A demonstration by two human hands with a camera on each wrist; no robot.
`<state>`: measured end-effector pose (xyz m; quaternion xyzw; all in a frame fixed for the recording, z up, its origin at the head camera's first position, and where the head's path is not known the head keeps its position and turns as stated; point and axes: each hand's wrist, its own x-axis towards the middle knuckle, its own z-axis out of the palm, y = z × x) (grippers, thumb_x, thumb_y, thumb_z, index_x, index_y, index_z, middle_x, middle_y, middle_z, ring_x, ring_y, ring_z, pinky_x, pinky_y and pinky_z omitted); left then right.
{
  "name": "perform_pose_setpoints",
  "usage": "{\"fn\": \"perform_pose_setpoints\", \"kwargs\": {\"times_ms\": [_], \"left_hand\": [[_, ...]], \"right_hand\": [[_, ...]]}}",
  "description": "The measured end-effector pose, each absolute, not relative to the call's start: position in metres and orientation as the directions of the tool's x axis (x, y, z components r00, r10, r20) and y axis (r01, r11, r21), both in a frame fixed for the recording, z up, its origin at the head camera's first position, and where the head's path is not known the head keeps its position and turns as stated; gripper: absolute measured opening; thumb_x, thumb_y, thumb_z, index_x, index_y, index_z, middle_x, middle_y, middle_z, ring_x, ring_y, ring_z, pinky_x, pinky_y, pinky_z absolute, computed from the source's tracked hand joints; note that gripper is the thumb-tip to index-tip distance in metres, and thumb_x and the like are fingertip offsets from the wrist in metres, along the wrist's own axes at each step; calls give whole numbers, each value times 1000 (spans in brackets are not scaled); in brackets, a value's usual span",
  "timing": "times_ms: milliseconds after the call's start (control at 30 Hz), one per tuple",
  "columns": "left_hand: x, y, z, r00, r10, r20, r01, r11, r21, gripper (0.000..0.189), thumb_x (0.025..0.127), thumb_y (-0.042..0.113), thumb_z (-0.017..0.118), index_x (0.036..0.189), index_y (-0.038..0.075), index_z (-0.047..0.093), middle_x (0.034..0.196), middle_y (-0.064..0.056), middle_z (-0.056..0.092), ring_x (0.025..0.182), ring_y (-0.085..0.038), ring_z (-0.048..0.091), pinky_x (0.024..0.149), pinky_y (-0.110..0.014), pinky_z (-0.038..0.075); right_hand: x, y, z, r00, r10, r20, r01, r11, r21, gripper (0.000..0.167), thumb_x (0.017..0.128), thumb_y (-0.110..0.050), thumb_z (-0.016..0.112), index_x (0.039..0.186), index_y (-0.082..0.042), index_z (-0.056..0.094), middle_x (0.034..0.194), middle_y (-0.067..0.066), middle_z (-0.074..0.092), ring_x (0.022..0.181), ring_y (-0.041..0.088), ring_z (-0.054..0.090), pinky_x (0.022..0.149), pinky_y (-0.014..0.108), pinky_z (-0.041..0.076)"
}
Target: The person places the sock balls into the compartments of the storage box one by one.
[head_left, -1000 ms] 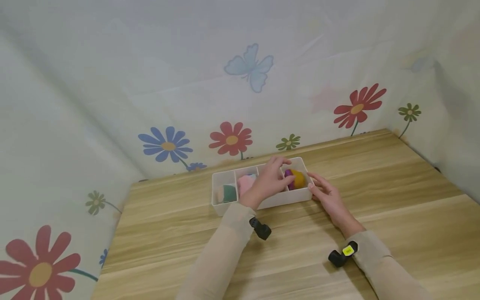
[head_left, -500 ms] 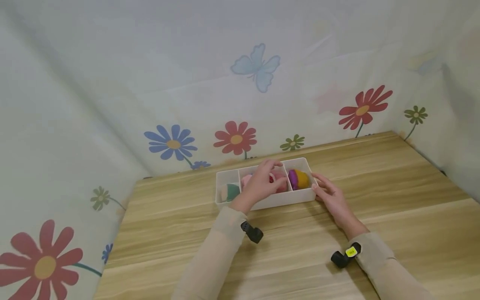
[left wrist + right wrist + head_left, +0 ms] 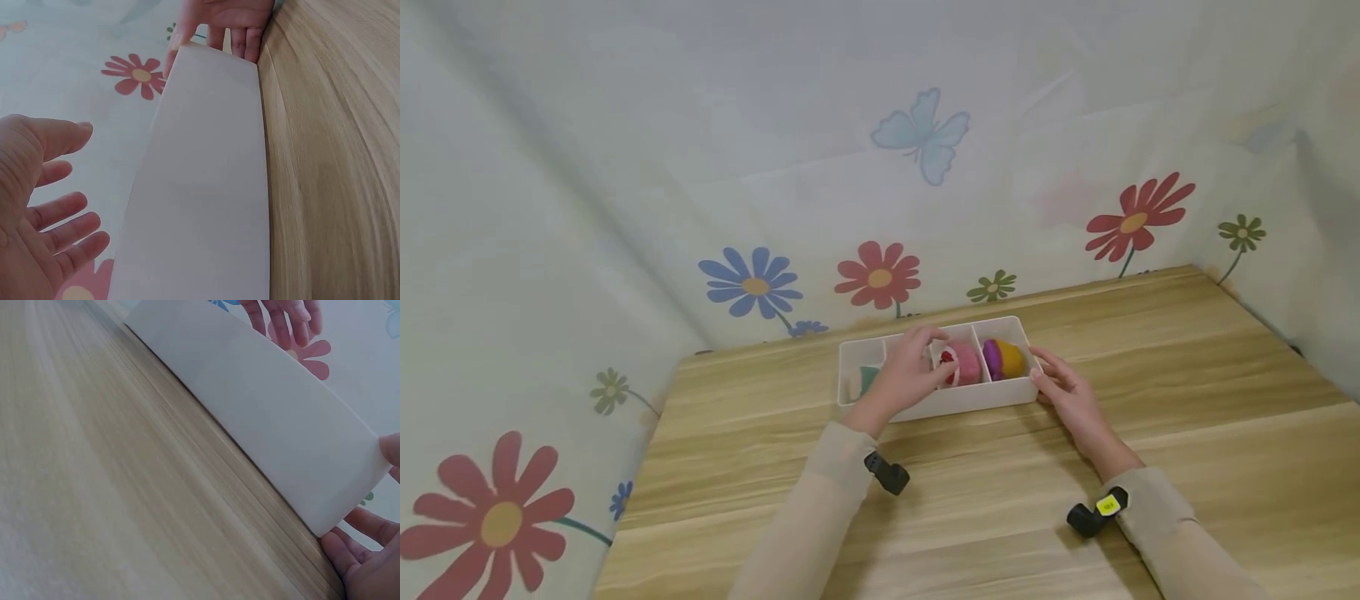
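Observation:
A white divided box [image 3: 970, 404] stands on the table, its long side toward me. My left hand [image 3: 906, 379] is over its middle compartments, fingers loosely spread with nothing between them; the left wrist view shows the same hand [image 3: 44, 219] beside the box wall. My right hand [image 3: 1075, 408] grips the box's right end, thumb at the top edge and fingers low around the corner [image 3: 369, 562]. Inside, a purple-and-yellow rounded piece [image 3: 1004, 360] lies in the rightmost compartment. Left of it sits a pink piece [image 3: 966, 364] with a white, red-dotted face. My left hand hides the compartment beside that.
A green-and-beige piece [image 3: 867, 379] is partly visible in the leftmost compartment. Behind the wood-grain table [image 3: 1000, 492] hangs a pale cloth [image 3: 790, 167] printed with flowers and a butterfly, close to the box's far side.
My left hand has shifted left along the box, uncovering the pink piece with the red-dotted face. The right hand keeps its grip on the box's end. The view has turned slightly.

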<state>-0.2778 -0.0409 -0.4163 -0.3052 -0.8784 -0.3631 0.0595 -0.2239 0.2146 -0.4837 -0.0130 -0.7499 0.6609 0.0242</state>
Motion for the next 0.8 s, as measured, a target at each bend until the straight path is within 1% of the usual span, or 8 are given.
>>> {"fn": "perform_pose_setpoints", "kwargs": {"times_ms": [67, 133, 167, 300, 433, 533, 667, 800], "left_hand": [[-277, -44, -416, -821, 477, 313, 559, 560, 611, 39, 85, 24, 67, 118, 7, 54, 120, -4, 50, 91, -21, 57, 80, -30, 48], [-275, -48, -416, -836, 460, 299, 537, 575, 617, 40, 85, 24, 67, 119, 7, 54, 120, -4, 50, 106, -25, 52, 89, -35, 44], [-274, -50, -416, -842, 456, 290, 528, 581, 619, 40, 86, 24, 66, 119, 7, 54, 121, -4, 50, 111, -25, 50, 91, -36, 43], [-271, -58, -417, -837, 457, 300, 536, 577, 616, 38, 86, 21, 66, 118, 6, 54, 120, -5, 50, 113, -25, 48, 95, -39, 41], [-267, -69, -419, -821, 463, 334, 565, 575, 592, 39, 86, 21, 66, 120, 6, 53, 120, -6, 50, 114, -23, 47, 96, -40, 40], [-265, -79, -422, -799, 478, 364, 598, 571, 563, 40, 87, 21, 66, 121, 4, 52, 119, -8, 51, 112, -25, 48, 94, -39, 42], [-261, -90, -425, -763, 489, 423, 646, 560, 519, 41, 85, 18, 68, 120, 3, 53, 115, -12, 54, 109, -29, 50, 92, -39, 43], [-255, -102, -423, -783, 467, 410, 622, 596, 508, 41, 84, 20, 69, 118, 6, 54, 117, -11, 53, 109, -28, 51, 91, -39, 44]], "right_hand": [[-224, 215, -484, -999, 51, 18, -11, 124, -992, 58, 93, -39, 53, 143, -16, 36, 134, 20, 41, 110, 19, 46, 82, 21, 46], [-225, 215, -483, -999, 48, 16, -10, 121, -993, 58, 93, -39, 53, 143, -16, 36, 134, 20, 41, 110, 19, 47, 82, 21, 46], [-225, 214, -483, -999, 46, 15, -9, 121, -993, 58, 93, -39, 53, 143, -16, 36, 133, 20, 41, 109, 18, 47, 82, 21, 46], [-225, 215, -481, -999, 47, 16, -10, 122, -992, 58, 93, -38, 53, 143, -15, 36, 132, 20, 42, 105, 13, 48, 83, 23, 47], [-225, 218, -480, -999, 52, 14, -8, 123, -992, 57, 93, -38, 53, 143, -14, 36, 131, 21, 42, 101, 10, 49, 83, 22, 47], [-224, 221, -479, -999, 52, 3, 3, 117, -993, 58, 93, -39, 53, 143, -15, 37, 132, 21, 41, 101, 9, 49, 83, 21, 47], [-222, 228, -477, -999, 45, -8, 13, 110, -994, 58, 92, -38, 54, 142, -14, 37, 131, 20, 42, 99, 8, 51, 82, 22, 48], [-219, 236, -475, -999, 45, 23, -20, 79, -997, 56, 93, -33, 55, 141, -10, 39, 120, 15, 50, 93, 7, 57, 80, 25, 49]]}}
